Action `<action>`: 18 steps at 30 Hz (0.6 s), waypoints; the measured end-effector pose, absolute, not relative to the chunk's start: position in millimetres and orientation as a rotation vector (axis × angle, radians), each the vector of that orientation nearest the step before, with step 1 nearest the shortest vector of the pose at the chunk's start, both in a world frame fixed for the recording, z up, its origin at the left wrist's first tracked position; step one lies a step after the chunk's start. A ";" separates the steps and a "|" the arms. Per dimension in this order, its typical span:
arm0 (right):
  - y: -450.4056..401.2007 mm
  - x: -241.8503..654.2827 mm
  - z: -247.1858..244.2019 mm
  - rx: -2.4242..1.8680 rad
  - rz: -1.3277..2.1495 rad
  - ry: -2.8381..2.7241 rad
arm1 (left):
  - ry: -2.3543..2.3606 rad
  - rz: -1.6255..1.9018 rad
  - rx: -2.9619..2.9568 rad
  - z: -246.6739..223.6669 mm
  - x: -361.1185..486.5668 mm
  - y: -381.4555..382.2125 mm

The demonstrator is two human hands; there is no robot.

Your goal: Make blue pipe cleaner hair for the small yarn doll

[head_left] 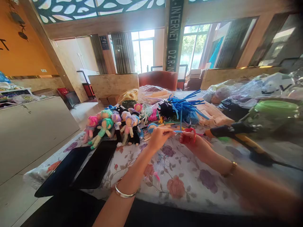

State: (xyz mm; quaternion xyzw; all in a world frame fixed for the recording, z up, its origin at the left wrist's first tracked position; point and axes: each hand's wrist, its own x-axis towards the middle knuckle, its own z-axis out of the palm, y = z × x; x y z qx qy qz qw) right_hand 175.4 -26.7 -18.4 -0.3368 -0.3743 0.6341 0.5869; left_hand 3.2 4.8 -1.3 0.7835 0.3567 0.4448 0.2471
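Above the middle of the flowered tablecloth, my left hand [161, 136] pinches a light blue pipe cleaner [178, 131]. My right hand [189, 138] is closed on red-handled scissors [194, 135], whose dark blades point up and away from me. The pipe cleaner's other end runs to the fingers of my right hand; whether they also grip it cannot be made out. Just behind my hands lies a bundle of blue pipe cleaners [187, 104], with one strand standing upright. A coiled blue piece [152, 127] is beside my left hand.
Several small fuzzy dolls [115, 123] sit at the left. Two dark flat trays or tablets [94, 165] lie near the front left edge. On the right are a glue gun [243, 132] with a cord, a green-lidded tub [276, 108] and plastic bags [260, 83]. Peach pipe cleaners [213, 113] lie behind.
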 end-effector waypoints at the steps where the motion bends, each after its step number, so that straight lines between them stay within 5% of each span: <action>1: -26.0 175.9 -18.8 -0.806 1.443 -0.880 | 0.980 1.210 2.115 -1.0 2.8 5.5; 11: -24.7 179.1 -14.1 -1.024 0.997 -1.241 | 1.021 1.128 2.103 -2.7 1.7 6.0; 18: -27.5 177.9 -10.6 -1.073 1.012 -1.299 | 1.010 1.164 2.039 0.9 3.3 2.4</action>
